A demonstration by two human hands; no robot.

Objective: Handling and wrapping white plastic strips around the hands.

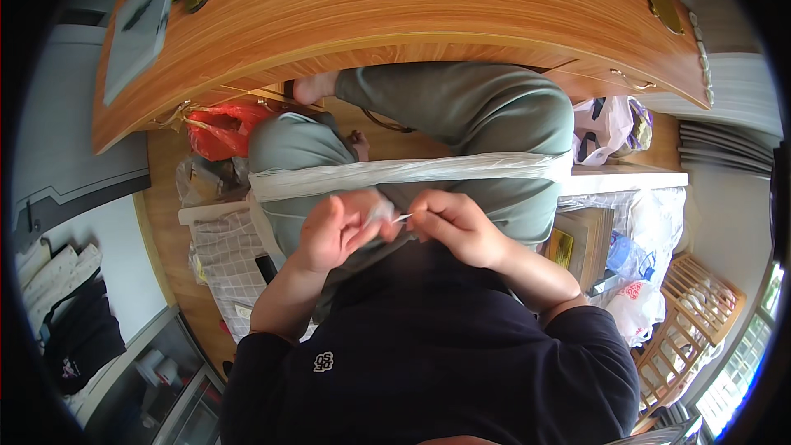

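In front of my lap, my left hand [338,229] has its thumb raised apart, while its other fingers are smeared by motion. A small whitish, see-through tuft [381,212] shows at those blurred fingertips; whether they grip it is unclear. My right hand [456,228] is closed in a pinch on a thin white strand [402,217], which reaches across to the left fingertips. Just beyond both hands, a long white band [404,170], looking like a bundle of strands or folded sheet, lies stretched across my knees in grey-green trousers [494,115].
A wooden desk [395,8] with drawers spans the far side. Red [222,128] and pale plastic bags [606,128] sit below it. Checked cloth [227,251] covers a low surface at left; at right are a brown box [581,243] and a wooden rack [692,321].
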